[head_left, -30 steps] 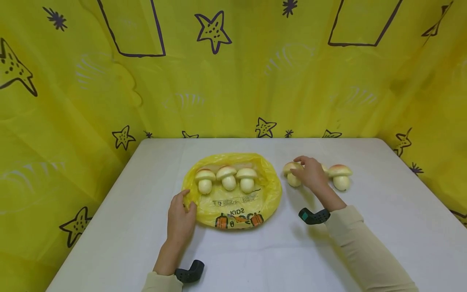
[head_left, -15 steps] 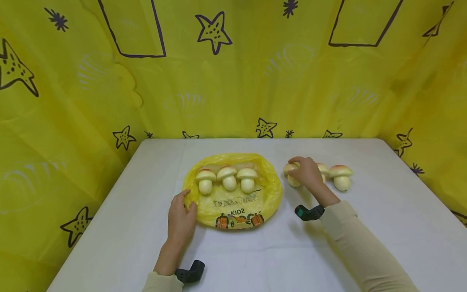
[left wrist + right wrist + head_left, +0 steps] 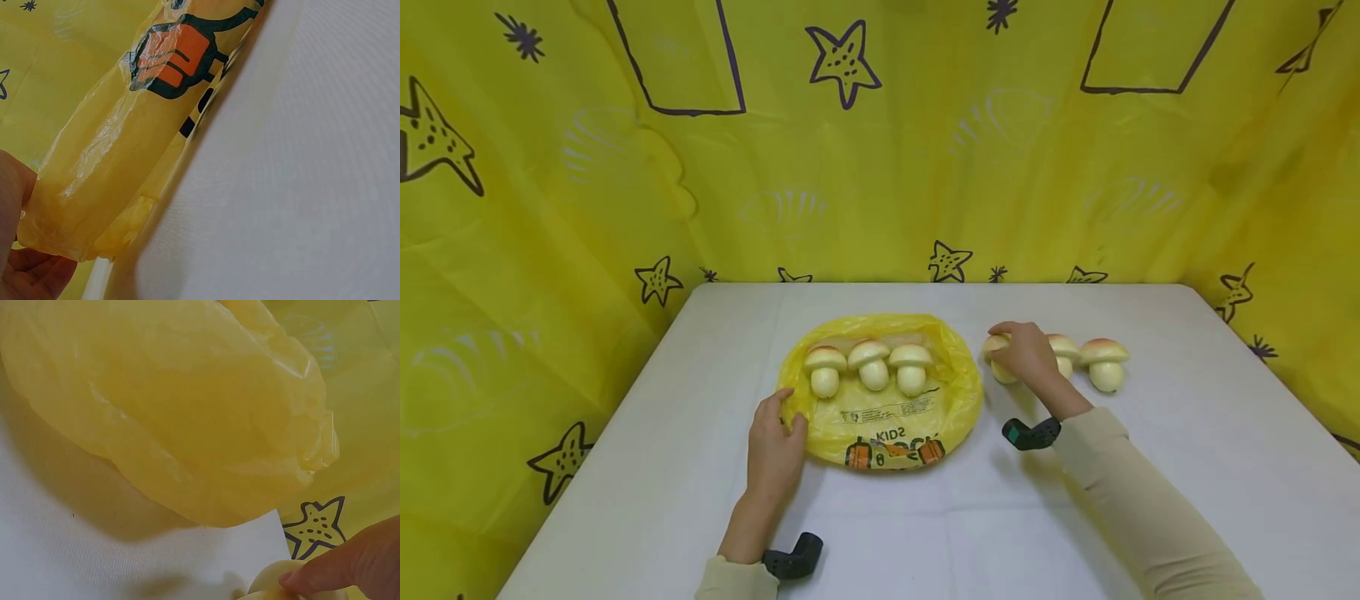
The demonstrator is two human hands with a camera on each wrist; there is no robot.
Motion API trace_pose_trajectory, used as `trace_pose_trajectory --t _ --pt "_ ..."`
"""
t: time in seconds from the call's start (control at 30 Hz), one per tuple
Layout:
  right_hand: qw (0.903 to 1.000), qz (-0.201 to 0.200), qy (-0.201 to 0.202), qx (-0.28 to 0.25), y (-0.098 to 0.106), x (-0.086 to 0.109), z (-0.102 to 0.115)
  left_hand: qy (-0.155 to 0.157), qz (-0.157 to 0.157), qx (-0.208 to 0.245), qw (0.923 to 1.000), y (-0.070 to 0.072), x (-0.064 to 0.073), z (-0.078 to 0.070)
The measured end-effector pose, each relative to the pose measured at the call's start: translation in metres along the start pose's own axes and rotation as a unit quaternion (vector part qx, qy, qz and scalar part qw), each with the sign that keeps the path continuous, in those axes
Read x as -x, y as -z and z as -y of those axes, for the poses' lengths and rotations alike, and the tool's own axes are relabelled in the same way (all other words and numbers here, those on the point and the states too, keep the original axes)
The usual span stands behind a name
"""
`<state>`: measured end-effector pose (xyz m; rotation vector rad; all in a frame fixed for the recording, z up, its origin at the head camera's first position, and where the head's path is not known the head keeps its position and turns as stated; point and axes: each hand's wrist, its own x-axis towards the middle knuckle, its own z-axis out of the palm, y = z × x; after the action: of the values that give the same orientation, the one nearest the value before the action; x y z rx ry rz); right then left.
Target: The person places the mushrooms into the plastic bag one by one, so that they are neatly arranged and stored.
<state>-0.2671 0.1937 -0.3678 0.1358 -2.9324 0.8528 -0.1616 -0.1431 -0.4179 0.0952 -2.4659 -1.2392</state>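
Note:
In the head view, three toy mushrooms with cream stems and reddish caps, one of them the middle mushroom (image 3: 872, 372), lie in a row inside a yellow plastic bag (image 3: 820, 429) opened wide on the table. My left hand (image 3: 775, 446) holds the bag's left rim; in the left wrist view its fingers (image 3: 40, 272) show at the lower edge of the yellow film. To the right of the bag, my right hand (image 3: 1028, 354) grips another toy mushroom (image 3: 1002, 372), partly covered by the fingers. In the right wrist view a finger (image 3: 319, 575) presses on that mushroom's pale cap (image 3: 269, 578).
Beyond the right hand stand two more toy mushrooms, a partly hidden one (image 3: 1064, 348) and a fully visible one (image 3: 1105, 367). A white cloth covers the table (image 3: 895, 533). Yellow curtains (image 3: 880, 183) with drawn starfish rise behind and beside it.
My right hand has shifted slightly left and closed over the nearest mushroom, uncovering more of the mushroom behind it. The left hand and the bag have stayed in place.

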Motion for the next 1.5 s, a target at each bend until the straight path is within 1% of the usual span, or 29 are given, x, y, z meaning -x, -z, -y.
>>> trace_pose_trajectory --t 0.3,0.4,0.57,0.8,1.0,1.17,1.33,1.43,1.5 --pt "0.9999 0.012 -0.003 0.005 -0.003 -0.003 0.001 -0.009 -0.008 0.002 0.9999 -0.002 -0.001 -0.001" --pt "0.9999 0.01 -0.001 0.006 -0.004 -0.004 0.001 -0.012 -0.012 -0.002 0.9999 -0.002 -0.001 -0.001" --pt "1.0 0.003 0.003 0.003 -0.006 -0.005 -0.001 -0.01 -0.008 -0.007 0.9999 -0.001 0.0 -0.002" --pt "0.9996 -0.006 -0.004 -0.028 -0.007 -0.003 -0.003 -0.01 -0.007 -0.006 0.9999 -0.001 0.0 -0.001" --pt "0.9984 -0.023 0.021 -0.047 -0.001 0.002 -0.003 -0.005 -0.009 -0.004 0.9999 -0.002 0.0 0.0" --pt "0.9986 -0.011 0.017 -0.049 0.003 0.003 -0.002 -0.011 -0.015 -0.006 0.9998 -0.001 0.0 0.0" --pt "0.9977 0.006 -0.003 -0.067 0.006 0.006 -0.005 -0.01 -0.011 -0.006 0.9999 -0.002 0.0 0.0" --pt "0.9966 0.005 -0.008 -0.082 0.008 0.007 -0.008 -0.009 -0.01 -0.007 0.9999 -0.001 0.0 0.0" --pt "0.9964 0.002 -0.002 -0.085 0.009 0.008 -0.009 -0.008 -0.009 -0.008 0.9999 -0.001 0.0 0.001"
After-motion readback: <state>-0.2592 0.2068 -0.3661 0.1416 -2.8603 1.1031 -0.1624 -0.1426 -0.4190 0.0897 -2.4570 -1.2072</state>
